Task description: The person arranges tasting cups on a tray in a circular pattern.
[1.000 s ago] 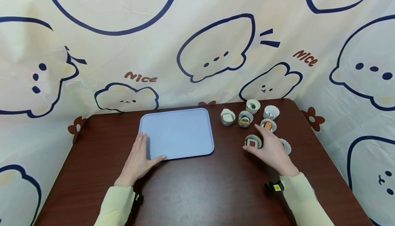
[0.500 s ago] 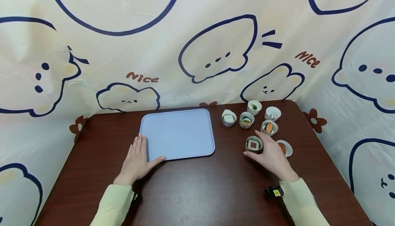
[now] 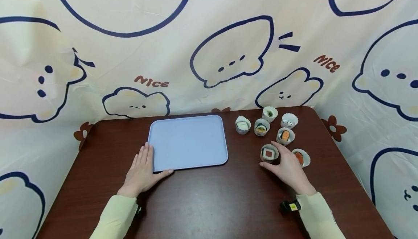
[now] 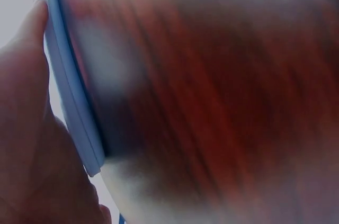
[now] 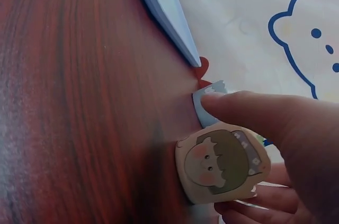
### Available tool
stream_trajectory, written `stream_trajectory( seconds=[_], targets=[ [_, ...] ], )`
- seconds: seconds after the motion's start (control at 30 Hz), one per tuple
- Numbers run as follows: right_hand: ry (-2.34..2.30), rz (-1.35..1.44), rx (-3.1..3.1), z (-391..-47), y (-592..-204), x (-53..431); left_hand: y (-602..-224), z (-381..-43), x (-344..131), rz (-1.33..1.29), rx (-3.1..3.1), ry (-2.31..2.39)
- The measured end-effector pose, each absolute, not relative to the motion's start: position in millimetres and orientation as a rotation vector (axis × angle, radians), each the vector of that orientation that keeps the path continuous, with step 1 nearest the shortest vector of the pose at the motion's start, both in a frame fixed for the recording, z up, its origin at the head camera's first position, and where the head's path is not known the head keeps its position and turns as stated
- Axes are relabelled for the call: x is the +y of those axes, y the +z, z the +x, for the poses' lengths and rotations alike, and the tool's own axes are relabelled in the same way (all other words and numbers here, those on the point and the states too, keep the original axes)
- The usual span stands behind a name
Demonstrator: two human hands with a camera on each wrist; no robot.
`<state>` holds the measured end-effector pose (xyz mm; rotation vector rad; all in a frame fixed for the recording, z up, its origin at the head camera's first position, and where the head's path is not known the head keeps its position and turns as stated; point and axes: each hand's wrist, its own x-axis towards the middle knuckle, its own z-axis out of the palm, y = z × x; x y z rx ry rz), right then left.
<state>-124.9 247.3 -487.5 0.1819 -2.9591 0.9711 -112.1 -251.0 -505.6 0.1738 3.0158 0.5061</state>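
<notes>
My left hand (image 3: 140, 172) lies at the front left corner of a pale blue tray (image 3: 189, 143), fingers straight along its left edge and thumb along the front edge. The left wrist view catches the tray's rim (image 4: 69, 70) beside that hand. On the right, my right hand (image 3: 289, 168) is spread around a paper cup (image 3: 269, 159) of toy sushi with a reddish square centre. Its thumb lies in front of the cup and its fingers at the right side. A cartoon face marks a cup (image 5: 212, 166) in the right wrist view; the straight thumb shows above it.
Several more paper cups stand near: one with white food (image 3: 242, 126), one with a dark-wrapped roll (image 3: 261, 127), one with green (image 3: 269, 113), one whitish (image 3: 289, 120), and two with orange toppings (image 3: 285, 135) (image 3: 300, 158). A patterned cloth (image 3: 225, 50) backs the brown table (image 3: 209, 202).
My right hand has lowered slightly toward me around the cup, uncovering more of the orange-topped cups. My left hand has shifted slightly left along the tray's corner. The tray stays put.
</notes>
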Motion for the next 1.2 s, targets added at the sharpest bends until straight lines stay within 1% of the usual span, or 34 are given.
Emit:
stream_trajectory(
  seconds=[0.37,0.67,0.97,1.2],
  targets=[
    [1.074,0.065,-2.872,-127,-501,251,-516,-113,-254,0.203,3.036,0.527],
    [1.068,0.074,-2.843,-127,-504,249,-520,-114,-257,0.18,3.028,0.563],
    [1.062,0.07,-2.831,-128,-504,249,-513,-114,-252,0.22,3.037,0.566],
    [1.084,0.117,-2.791,-131,-508,243,-511,-113,-252,0.23,3.056,0.466]
  ],
)
